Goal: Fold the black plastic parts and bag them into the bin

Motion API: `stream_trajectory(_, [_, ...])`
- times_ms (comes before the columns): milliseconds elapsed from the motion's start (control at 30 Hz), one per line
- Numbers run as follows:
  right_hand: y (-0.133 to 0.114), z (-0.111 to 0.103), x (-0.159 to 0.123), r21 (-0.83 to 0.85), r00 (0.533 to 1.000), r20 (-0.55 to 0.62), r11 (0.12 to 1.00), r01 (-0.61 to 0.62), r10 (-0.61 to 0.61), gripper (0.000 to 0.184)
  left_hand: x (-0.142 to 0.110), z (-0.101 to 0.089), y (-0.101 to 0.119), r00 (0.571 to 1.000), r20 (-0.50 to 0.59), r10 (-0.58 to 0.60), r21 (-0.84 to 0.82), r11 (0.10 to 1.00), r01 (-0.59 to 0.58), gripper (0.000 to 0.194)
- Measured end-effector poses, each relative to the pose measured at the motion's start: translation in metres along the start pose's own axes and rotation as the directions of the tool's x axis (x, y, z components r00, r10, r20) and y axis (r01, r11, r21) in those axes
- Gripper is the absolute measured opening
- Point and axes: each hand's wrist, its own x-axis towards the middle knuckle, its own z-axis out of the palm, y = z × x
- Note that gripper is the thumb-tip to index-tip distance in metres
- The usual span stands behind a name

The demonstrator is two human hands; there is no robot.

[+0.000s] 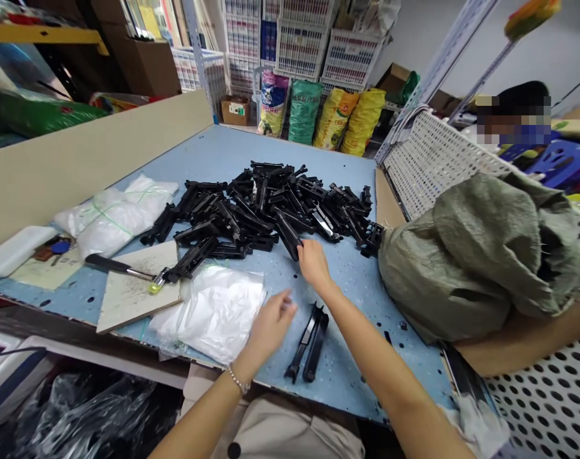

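Grasping a black part [289, 234] at the near edge of the pile [229, 215] is the right grip [313, 264]; the left grip [271, 322] hangs released in front of the pile.

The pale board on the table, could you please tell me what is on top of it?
A black-handled tool lies on the board, something yellow at its tip; the end of a black part overlaps the right side. The surface directly beneath them is covered.

Right fingers [306, 252] on black part [288, 236]
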Motion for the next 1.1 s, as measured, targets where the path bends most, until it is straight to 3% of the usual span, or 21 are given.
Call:
stream_trajectory(67, [-0.004, -0.006, -0.040, 0.033, 0.999, -0.024, 0.998, 0.047, -0.046, 0.028, 0.015, -0.013, 0.007, 0.987, -0.148, -0.055, -0.297, 0.955, 0.008, 0.065])
stream_trajectory(100, [-0.006, -0.010, -0.061, 0.093, 0.991, -0.050, 0.987, 0.130, -0.126, 0.029, 0.021, -0.018, 0.011, 0.976, -0.203, -0.080, -0.392, 0.920, -0.006, 0.071])
stream_trajectory(167, [-0.008, -0.021, -0.094, 0.249, 0.953, -0.038, 0.921, 0.300, -0.301, 0.028, 0.025, -0.026, 0.023, 0.972, -0.209, -0.105, -0.493, 0.870, -0.013, 0.073])
stream_trajectory(267, [-0.003, -0.035, -0.107, 0.381, 0.946, -0.115, 0.866, 0.324, -0.304, 0.029, 0.012, -0.030, 0.038, 0.991, 0.018, -0.136, -0.591, 0.798, 0.120, 0.063])
stream_trajectory(333, [0.006, -0.039, -0.095, 0.322, 0.943, -0.202, 0.892, 0.319, -0.264, 0.033, -0.002, -0.029, 0.045, 0.973, 0.180, -0.142, -0.645, 0.730, 0.226, 0.059])
stream_trajectory(433, [0.013, -0.035, -0.074, 0.253, 0.928, -0.242, 0.905, 0.342, -0.283, 0.042, -0.019, -0.023, 0.053, 0.950, 0.287, -0.118, -0.689, 0.663, 0.291, 0.054])
stream_trajectory(500, [0.010, -0.029, -0.067, 0.390, 0.961, -0.188, 0.882, 0.265, -0.205, 0.044, -0.024, -0.019, 0.054, 0.958, 0.266, -0.106, -0.673, 0.692, 0.263, 0.054])
stream_trajectory(567, [0.002, -0.026, -0.066, 0.641, 0.998, -0.003, 0.766, 0.056, -0.070, 0.045, -0.023, -0.018, 0.051, 0.980, 0.176, -0.094, -0.591, 0.786, 0.182, 0.058])
stream_trajectory(633, [-0.004, -0.027, -0.072, 0.802, 0.958, 0.286, 0.555, -0.219, -0.036, 0.044, -0.021, -0.020, 0.045, 0.994, 0.096, -0.061, -0.472, 0.876, 0.099, 0.064])
stream_trajectory(700, [-0.007, -0.033, -0.082, 0.823, 0.887, 0.455, 0.419, -0.383, -0.083, 0.044, -0.019, -0.024, 0.038, 0.998, 0.052, -0.029, -0.382, 0.923, 0.047, 0.067])
stream_trajectory(767, [-0.006, -0.039, -0.100, 0.805, 0.887, 0.450, 0.476, -0.352, -0.104, 0.044, -0.016, -0.029, 0.034, 0.999, 0.019, -0.043, -0.359, 0.932, 0.047, 0.063])
stream_trajectory(833, [-0.005, -0.040, -0.122, 0.716, 0.929, 0.343, 0.678, -0.166, -0.135, 0.043, -0.014, -0.031, 0.033, 0.994, 0.001, -0.107, -0.402, 0.910, 0.098, 0.054])
stream_trajectory(900, [-0.005, -0.038, -0.144, 0.537, 0.936, 0.248, 0.840, 0.082, -0.250, 0.039, -0.011, -0.031, 0.034, 0.982, 0.029, -0.185, -0.484, 0.857, 0.175, 0.046])
stream_trajectory(1000, [-0.002, -0.036, -0.159, 0.394, 0.889, 0.209, 0.867, 0.305, -0.408, 0.036, -0.009, -0.031, 0.039, 0.966, 0.091, -0.241, -0.569, 0.784, 0.249, 0.043])
stream_trajectory(1100, [0.006, -0.048, -0.142, 0.378, 0.869, 0.141, 0.837, 0.396, -0.474, 0.034, -0.012, -0.037, 0.045, 0.955, 0.146, -0.258, -0.579, 0.761, 0.294, 0.044])
